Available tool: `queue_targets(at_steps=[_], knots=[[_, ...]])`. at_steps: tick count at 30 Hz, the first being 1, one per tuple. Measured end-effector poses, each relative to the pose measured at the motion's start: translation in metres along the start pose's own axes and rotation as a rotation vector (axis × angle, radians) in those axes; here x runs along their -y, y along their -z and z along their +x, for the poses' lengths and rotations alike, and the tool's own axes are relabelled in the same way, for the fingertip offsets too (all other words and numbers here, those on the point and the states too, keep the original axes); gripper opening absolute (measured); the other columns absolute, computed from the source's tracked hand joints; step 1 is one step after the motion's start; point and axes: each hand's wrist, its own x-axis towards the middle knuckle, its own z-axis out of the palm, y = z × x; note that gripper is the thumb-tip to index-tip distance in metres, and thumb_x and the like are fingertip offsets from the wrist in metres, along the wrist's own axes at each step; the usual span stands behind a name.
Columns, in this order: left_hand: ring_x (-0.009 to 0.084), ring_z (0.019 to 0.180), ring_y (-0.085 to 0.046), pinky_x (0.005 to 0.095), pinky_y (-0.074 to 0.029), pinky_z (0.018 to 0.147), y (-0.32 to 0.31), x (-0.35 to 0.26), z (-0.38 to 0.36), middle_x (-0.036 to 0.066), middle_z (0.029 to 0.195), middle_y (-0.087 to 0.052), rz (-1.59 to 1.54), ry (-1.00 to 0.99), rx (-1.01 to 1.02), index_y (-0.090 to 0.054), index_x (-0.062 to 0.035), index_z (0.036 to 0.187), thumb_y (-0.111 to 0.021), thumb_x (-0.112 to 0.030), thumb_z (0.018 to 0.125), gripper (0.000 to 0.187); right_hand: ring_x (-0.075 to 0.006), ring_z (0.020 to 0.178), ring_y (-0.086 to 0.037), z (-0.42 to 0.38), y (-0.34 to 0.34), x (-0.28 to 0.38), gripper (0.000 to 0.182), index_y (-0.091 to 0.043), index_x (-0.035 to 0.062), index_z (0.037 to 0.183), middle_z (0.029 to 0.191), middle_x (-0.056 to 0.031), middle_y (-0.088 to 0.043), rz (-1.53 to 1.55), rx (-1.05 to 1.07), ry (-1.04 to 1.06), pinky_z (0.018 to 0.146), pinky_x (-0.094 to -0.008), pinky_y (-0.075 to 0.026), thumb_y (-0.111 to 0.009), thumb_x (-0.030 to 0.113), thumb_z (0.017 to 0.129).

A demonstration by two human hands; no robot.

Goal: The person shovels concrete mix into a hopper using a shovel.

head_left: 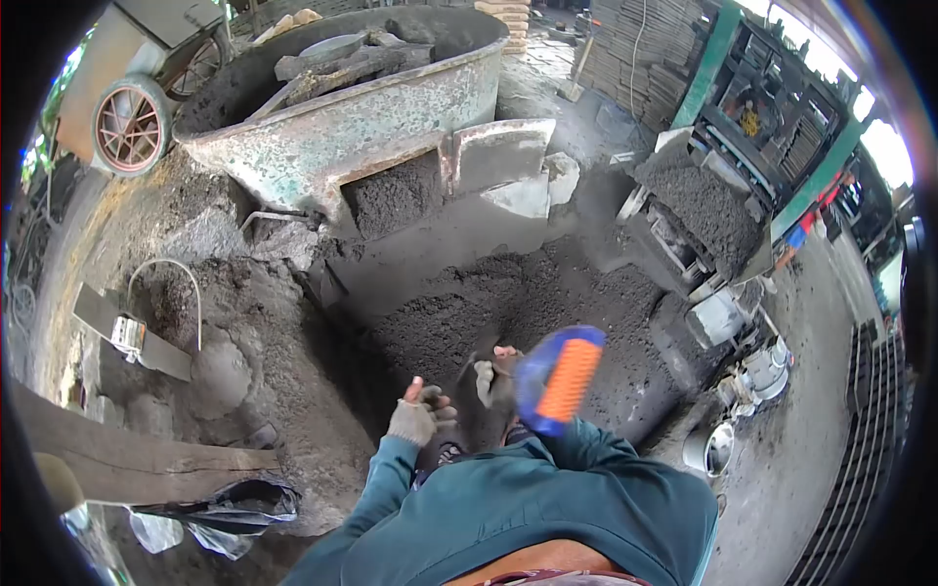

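Note:
My left hand point(420, 415), in a pale glove with bare fingertips, is raised above the pit with its thumb apart from its loosely curled fingers and nothing in it. A blurred blue and orange object point(567, 381) sits at the end of my right sleeve. My right hand point(493, 371) is mostly hidden by it; what look like pale glove and bare fingertips show at its left edge. Both hands are over dark, crumbly material point(440, 327) on the pit floor, with my feet just below.
A large round metal vat point(342, 146) with an open hatch stands ahead. On the right are a hopper point(699, 210) heaped with dark material, a green-framed machine point(708, 73) and a bucket point(718, 449). A wooden beam point(147, 454) lies left. Another person point(816, 220) is far right.

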Motion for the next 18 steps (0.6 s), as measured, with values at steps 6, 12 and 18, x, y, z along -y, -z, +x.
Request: queue_targets(at_steps=[6, 12, 18], knots=[[0.0350, 0.096, -0.062, 0.0575, -0.052, 0.081, 0.000, 0.068, 0.140, 0.014, 0.104, -0.061, -0.420, 0.265, -0.195, -0.049, -0.0064, 0.117, -0.064, -0.045, 0.084, 0.053, -0.0169, 0.086, -0.063, -0.078, 0.040, 0.001, 0.043, -0.057, 0.0049, 0.114, 0.094, -0.0063, -0.064, -0.512, 0.043, 0.202, 0.079, -0.0313, -0.052, -0.056, 0.041, 0.091], [0.0316, 0.077, -0.063, 0.0480, -0.056, 0.067, 0.002, 0.100, 0.174, 0.012, 0.094, -0.060, -0.475, 0.335, -0.378, -0.049, -0.0109, 0.107, -0.060, -0.026, 0.081, 0.032, -0.0185, 0.101, -0.062, -0.276, -0.071, -0.018, 0.043, -0.056, 0.0020, 0.126, 0.109, -0.0100, -0.065, -0.695, -0.253, 1.480, 0.090, -0.0345, -0.051, -0.053, 0.036, 0.100], [0.0340, 0.088, -0.056, 0.0504, -0.054, 0.076, -0.036, 0.142, 0.214, 0.014, 0.103, -0.053, -0.032, 0.396, -0.469, -0.046, -0.0120, 0.108, -0.062, -0.026, 0.076, 0.038, -0.0159, 0.102, -0.059, -0.377, -0.081, -0.044, 0.042, -0.057, 0.0007, 0.131, 0.109, -0.0078, -0.064, -1.387, -0.997, 1.614, 0.091, -0.0290, -0.046, -0.063, 0.022, 0.095]])
